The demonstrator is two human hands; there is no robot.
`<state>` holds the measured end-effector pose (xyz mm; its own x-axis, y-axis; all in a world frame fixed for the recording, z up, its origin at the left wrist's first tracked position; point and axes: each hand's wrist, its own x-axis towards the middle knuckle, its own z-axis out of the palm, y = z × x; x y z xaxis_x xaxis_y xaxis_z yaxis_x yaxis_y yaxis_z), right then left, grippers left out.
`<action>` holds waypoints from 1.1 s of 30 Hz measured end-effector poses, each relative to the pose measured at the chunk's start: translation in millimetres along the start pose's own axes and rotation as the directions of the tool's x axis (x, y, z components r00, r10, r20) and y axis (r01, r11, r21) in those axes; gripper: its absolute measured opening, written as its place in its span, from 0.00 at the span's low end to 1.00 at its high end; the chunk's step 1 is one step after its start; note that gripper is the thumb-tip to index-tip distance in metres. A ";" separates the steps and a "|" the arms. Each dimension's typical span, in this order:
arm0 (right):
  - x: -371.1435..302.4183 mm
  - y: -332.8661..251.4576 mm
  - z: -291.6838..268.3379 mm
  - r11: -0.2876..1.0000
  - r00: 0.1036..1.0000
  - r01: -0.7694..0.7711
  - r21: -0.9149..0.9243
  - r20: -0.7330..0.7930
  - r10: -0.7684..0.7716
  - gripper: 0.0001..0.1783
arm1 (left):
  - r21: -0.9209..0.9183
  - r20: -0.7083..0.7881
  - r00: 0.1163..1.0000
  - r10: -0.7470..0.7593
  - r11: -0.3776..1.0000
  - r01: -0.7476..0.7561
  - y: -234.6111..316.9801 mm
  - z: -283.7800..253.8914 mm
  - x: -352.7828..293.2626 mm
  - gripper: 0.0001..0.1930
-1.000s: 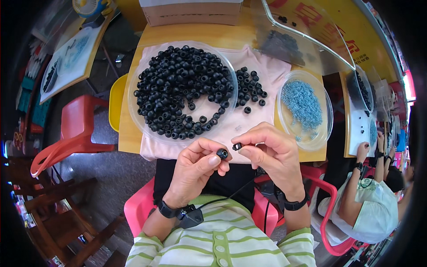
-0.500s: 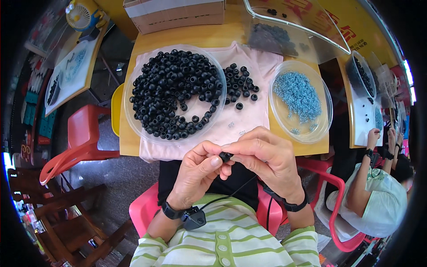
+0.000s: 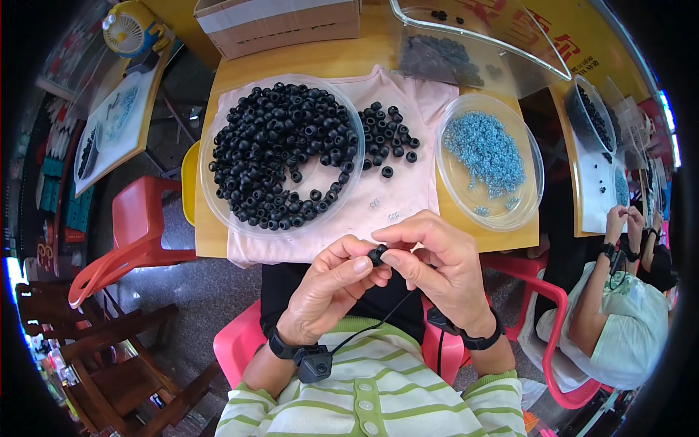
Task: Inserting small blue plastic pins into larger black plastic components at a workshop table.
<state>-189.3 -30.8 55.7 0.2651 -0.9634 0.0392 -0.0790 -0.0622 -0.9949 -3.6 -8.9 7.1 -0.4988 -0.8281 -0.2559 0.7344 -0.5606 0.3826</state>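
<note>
A small round black bead (image 3: 377,255) is pinched between the fingertips of my left hand (image 3: 320,291), just in front of the table edge. My right hand (image 3: 445,266) meets it from the right, the thumb tip against the bead and the index finger arched above. Beyond my hands, a clear round dish (image 3: 362,149) holds a heap of holed black beads (image 3: 269,146). More loose black beads (image 3: 386,135) lie on the pink cloth (image 3: 415,138) beside it. To the right, another clear dish (image 3: 455,193) contains tiny bluish transparent pieces (image 3: 484,153).
Two little clear clusters (image 3: 394,215) rest on the cloth. At the table's back stand a cardboard box (image 3: 280,29) and a clear bin (image 3: 502,76) with dark pieces inside. A red chair (image 3: 138,226) is at left; at right another person (image 3: 619,328) sits handling something.
My hands and the bead have shifted slightly to the right. The right index finger has lifted a little off the bead. The whole view has tilted slightly.
</note>
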 end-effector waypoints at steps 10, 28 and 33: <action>-2.2 2.7 5.5 0.826 0.915 0.354 -0.439 -0.021 -0.403 0.20 | -0.216 -0.025 0.987 -0.160 0.965 0.151 -0.6 8.8 0.8 0.05; 39.4 -36.1 -19.9 0.793 0.964 0.166 -0.586 -0.072 -0.255 0.13 | 0.532 -0.104 0.952 0.288 0.825 -0.191 35.7 23.0 6.7 0.10; 114.6 -72.3 -92.5 0.680 0.822 -0.167 -0.714 -0.481 -0.303 0.18 | 0.975 0.172 0.739 0.652 -0.221 -0.032 77.9 8.7 14.5 0.07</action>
<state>-242.1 -160.8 140.7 -0.2206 -0.8989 0.3785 -0.7842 -0.0673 -0.6168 42.4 -64.6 40.8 0.0308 -0.9765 0.2132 -0.5952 0.1534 0.7888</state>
